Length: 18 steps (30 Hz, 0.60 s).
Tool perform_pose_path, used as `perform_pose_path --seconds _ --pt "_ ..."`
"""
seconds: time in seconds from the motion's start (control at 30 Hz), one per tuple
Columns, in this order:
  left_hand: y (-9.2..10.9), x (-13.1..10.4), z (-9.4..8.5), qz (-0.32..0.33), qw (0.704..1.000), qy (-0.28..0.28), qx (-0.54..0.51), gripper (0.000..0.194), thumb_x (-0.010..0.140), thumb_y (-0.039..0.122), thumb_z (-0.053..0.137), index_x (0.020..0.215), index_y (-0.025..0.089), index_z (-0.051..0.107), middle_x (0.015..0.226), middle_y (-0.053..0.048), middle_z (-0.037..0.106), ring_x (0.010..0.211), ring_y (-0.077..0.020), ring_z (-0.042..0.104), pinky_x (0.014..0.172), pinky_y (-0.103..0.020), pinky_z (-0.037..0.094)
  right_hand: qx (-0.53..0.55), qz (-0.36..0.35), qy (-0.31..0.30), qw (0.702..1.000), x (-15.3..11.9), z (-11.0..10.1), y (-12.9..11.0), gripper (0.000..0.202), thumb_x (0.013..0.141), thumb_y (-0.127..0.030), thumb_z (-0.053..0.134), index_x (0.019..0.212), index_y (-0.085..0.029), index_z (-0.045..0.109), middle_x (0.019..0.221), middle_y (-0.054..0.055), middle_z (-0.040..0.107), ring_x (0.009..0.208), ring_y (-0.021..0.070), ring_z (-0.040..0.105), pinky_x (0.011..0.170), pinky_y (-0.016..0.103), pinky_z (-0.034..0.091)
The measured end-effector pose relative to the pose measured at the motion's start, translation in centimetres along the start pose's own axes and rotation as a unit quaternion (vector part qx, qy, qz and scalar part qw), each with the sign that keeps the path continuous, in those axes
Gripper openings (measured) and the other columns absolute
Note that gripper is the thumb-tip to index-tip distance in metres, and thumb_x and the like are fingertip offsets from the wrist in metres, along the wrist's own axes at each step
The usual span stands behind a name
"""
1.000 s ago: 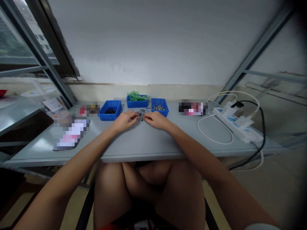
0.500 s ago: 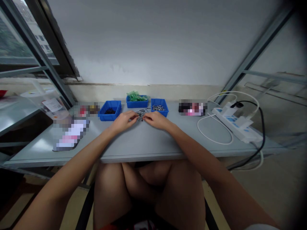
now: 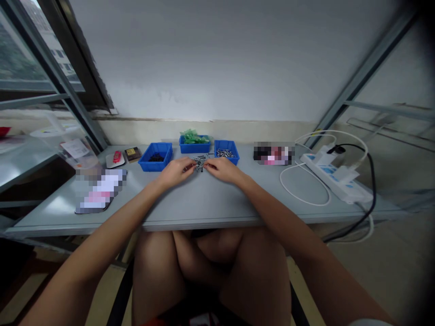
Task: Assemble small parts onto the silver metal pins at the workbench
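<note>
A loose heap of small screws (image 3: 200, 161), mostly silver with some dark ones, lies on the table between my two hands. My left hand (image 3: 179, 170) rests at the heap's left side, thumb and fingers closed together at its edge. On the opposite side, my right hand (image 3: 219, 168) is closed the same way, its fingertips at the screws. Exactly which screws are in the fingers is too small to make out. Behind the hands stand a blue bin with dark pieces (image 3: 156, 156), a blue bin with green plastic packets (image 3: 195, 144) and a blue bin with silver screws (image 3: 227, 151).
On the left of the table (image 3: 204, 203) lie a blurred-out phone (image 3: 102, 192), a red item on a white piece (image 3: 117, 157), a small dark box (image 3: 132, 154) and a clear plastic cup (image 3: 79, 154). At right are another blurred item (image 3: 273, 154) and a white power strip (image 3: 340, 179) with cables.
Both hands stay at the heap with almost no movement; the screws between the fingertips have shifted slightly. The view has moved a little.
</note>
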<state>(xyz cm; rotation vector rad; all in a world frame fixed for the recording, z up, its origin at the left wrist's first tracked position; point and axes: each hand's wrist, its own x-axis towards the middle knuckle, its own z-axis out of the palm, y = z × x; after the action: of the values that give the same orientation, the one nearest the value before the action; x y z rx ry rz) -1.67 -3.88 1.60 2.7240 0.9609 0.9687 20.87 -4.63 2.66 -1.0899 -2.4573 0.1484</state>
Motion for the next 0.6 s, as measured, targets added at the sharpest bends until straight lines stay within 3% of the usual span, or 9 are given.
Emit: perform_pose_path --seconds 0.6 --pt "0.3 0.07 0.15 -0.009 0.997 -0.059 0.043 0.027 0.097 0.029 0.037 0.094 0.016 0.06 0.083 -0.006 0.065 0.071 -0.0158 0.059 0.069 -0.027 0.045 -0.001 -0.023 0.064 0.998 -0.02 0.19 -0.16 0.024 0.094 -0.029 0.045 0.096 -0.017 0.065 0.086 0.005 0.068 0.081 0.0153 0.059 0.076 0.027 0.04"
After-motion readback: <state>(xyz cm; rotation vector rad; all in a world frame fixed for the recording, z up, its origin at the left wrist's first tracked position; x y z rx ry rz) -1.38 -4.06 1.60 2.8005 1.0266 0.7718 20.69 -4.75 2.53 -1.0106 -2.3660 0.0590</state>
